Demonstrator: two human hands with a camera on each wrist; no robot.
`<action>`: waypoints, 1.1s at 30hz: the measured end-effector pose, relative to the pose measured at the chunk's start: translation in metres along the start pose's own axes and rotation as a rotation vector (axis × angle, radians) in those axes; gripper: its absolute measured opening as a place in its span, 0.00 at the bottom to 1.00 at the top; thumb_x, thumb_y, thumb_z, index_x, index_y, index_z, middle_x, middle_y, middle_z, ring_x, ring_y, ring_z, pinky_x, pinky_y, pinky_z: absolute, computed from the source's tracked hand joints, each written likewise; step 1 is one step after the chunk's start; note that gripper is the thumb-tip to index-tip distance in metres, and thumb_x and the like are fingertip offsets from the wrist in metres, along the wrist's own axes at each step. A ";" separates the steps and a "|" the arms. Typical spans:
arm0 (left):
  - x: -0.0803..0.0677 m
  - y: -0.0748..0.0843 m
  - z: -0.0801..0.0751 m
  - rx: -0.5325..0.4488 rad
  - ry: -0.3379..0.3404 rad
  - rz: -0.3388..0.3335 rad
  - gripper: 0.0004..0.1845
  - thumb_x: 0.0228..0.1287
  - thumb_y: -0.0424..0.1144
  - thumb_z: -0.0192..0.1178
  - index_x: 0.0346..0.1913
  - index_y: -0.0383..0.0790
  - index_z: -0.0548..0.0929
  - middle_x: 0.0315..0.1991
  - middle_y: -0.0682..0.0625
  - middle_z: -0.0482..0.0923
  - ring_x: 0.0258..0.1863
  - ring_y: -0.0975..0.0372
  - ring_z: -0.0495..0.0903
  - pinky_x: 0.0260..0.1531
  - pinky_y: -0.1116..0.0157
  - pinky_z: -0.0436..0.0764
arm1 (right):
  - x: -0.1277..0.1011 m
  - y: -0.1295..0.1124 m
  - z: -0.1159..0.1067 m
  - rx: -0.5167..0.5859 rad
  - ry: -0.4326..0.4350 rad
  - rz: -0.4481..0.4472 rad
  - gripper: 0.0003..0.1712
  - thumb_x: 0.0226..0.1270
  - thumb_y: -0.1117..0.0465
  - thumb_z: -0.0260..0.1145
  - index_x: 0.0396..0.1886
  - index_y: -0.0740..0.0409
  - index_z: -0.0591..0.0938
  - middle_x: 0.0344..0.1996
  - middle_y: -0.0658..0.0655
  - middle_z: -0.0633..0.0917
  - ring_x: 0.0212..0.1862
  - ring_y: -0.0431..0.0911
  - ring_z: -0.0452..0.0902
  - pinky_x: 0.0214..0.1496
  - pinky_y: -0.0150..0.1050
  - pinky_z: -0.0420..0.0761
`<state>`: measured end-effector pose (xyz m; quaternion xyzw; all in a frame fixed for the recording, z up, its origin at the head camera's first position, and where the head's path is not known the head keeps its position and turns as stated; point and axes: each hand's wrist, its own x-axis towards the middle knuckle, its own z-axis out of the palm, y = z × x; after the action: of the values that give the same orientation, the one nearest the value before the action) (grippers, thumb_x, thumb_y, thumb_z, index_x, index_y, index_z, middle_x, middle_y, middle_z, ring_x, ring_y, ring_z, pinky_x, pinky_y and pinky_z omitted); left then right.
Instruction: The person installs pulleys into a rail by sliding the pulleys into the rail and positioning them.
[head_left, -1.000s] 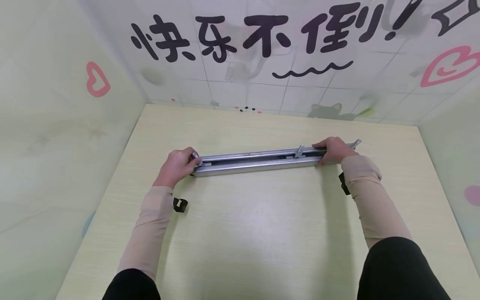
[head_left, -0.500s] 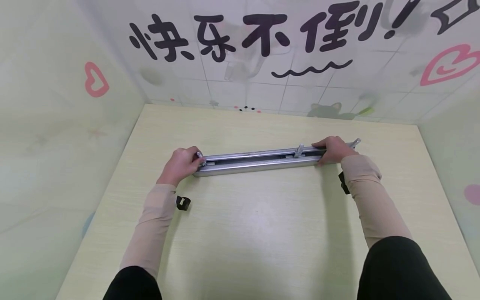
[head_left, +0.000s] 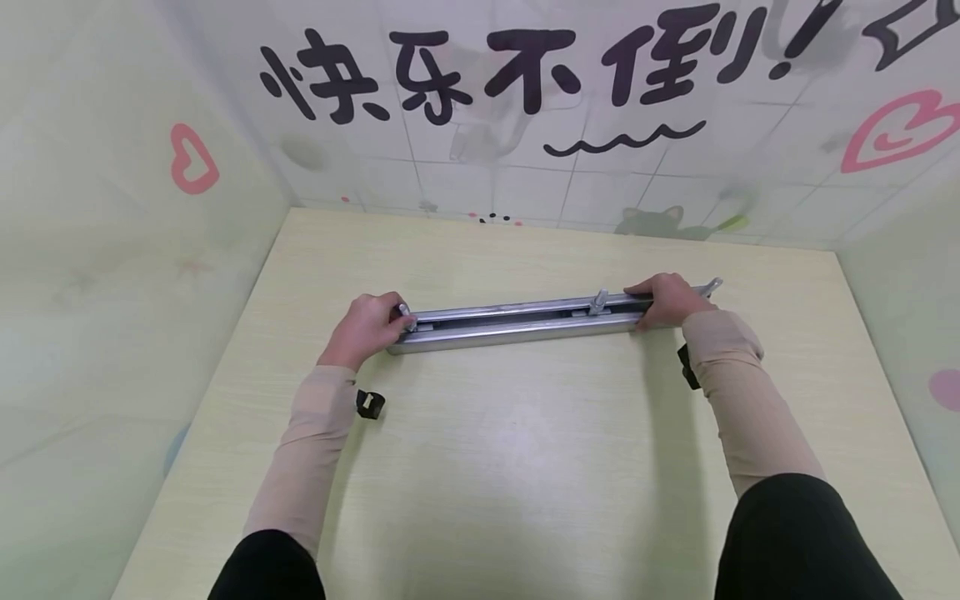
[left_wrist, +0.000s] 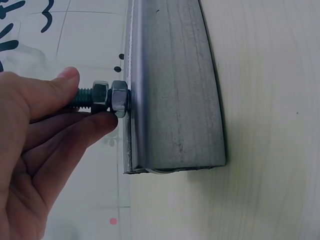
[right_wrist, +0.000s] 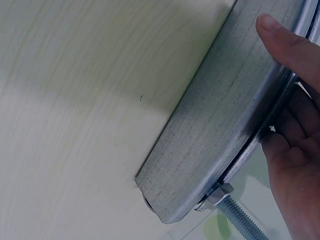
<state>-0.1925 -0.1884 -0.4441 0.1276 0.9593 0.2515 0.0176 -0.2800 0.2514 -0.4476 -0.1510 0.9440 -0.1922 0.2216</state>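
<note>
A slotted steel channel [head_left: 510,335] lies slightly slanted across the table, slot upward. At its left end my left hand [head_left: 365,329] pinches a threaded bolt [left_wrist: 84,98] between thumb and fingers. Two hex nuts [left_wrist: 119,98] sit on that bolt, right at the channel's lip. My right hand [head_left: 666,300] grips the channel near its right end, thumb on the near side wall and fingers over the far side. Another bolt [head_left: 598,302] stands up from the slot left of the right hand. A third bolt [right_wrist: 241,216] with a nut sticks out at the right end.
The pale wood-grain table [head_left: 510,467] is bounded at the back by a printed backdrop [head_left: 495,183] with dark lettering. Pale walls rise at the left and right. A black camera mount [head_left: 370,405] shows at the left wrist.
My left hand has shifted a little to the right with the bolt, along the slot from the channel's left end. The right hand and the channel have stayed in place.
</note>
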 end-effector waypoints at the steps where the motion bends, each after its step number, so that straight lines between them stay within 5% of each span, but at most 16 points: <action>1: 0.000 0.001 0.000 -0.002 -0.002 -0.001 0.10 0.57 0.37 0.62 0.33 0.31 0.78 0.24 0.44 0.79 0.18 0.61 0.72 0.18 0.68 0.72 | 0.000 0.000 0.000 0.002 -0.001 0.001 0.40 0.37 0.64 0.77 0.56 0.64 0.74 0.55 0.71 0.72 0.57 0.64 0.65 0.60 0.55 0.64; 33: 0.005 0.011 -0.002 -0.006 -0.068 -0.017 0.10 0.55 0.35 0.62 0.33 0.28 0.79 0.26 0.41 0.81 0.22 0.59 0.77 0.24 0.65 0.78 | -0.002 -0.001 0.000 0.014 0.005 -0.010 0.40 0.37 0.66 0.76 0.56 0.66 0.74 0.55 0.72 0.72 0.56 0.64 0.66 0.60 0.55 0.64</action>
<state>-0.1949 -0.1788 -0.4371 0.1278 0.9584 0.2496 0.0526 -0.2785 0.2513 -0.4468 -0.1535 0.9424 -0.2003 0.2196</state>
